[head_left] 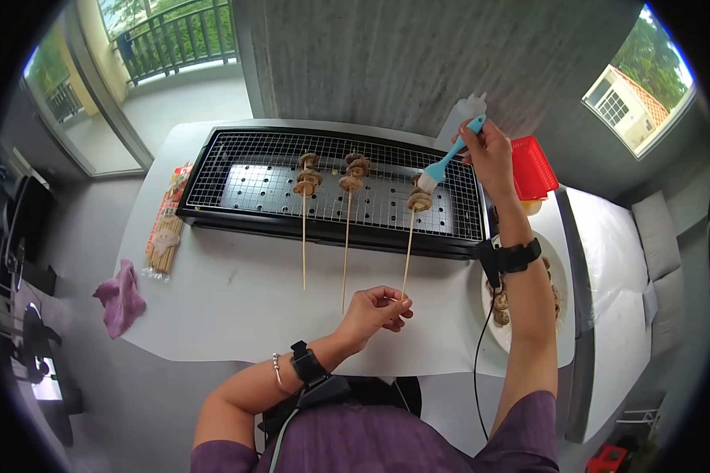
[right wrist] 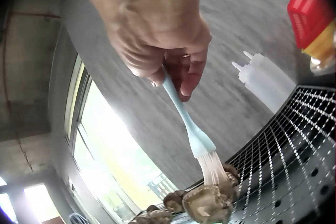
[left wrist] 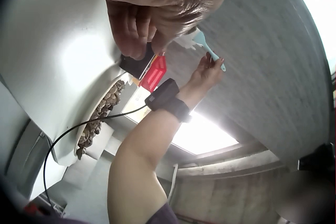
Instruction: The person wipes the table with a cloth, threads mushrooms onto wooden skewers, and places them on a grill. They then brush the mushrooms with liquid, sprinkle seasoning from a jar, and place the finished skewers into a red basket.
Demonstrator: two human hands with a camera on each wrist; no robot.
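With its fingers curled, my right hand (head_left: 492,162) holds a light-blue basting brush (head_left: 450,156) by the handle. The brush's pale bristles (right wrist: 211,167) press on the mushrooms (right wrist: 210,203) of the rightmost skewer. My left hand (head_left: 375,314) pinches that skewer's wooden stick (head_left: 408,260) near its lower end, in front of the grill. Two other mushroom skewers, a middle one (head_left: 355,172) and a left one (head_left: 308,175), lie on the wire grate with their sticks jutting over the front edge. The black grill (head_left: 237,221) stands along the back of the white table.
A white plate of mushrooms (head_left: 491,319) is under my right forearm. Behind it stands a red basket (head_left: 533,167). White squeeze bottles (right wrist: 265,79) stand behind the grill by the grey wall. At left lie a pack of skewers (head_left: 164,236) and a purple cloth (head_left: 121,299).
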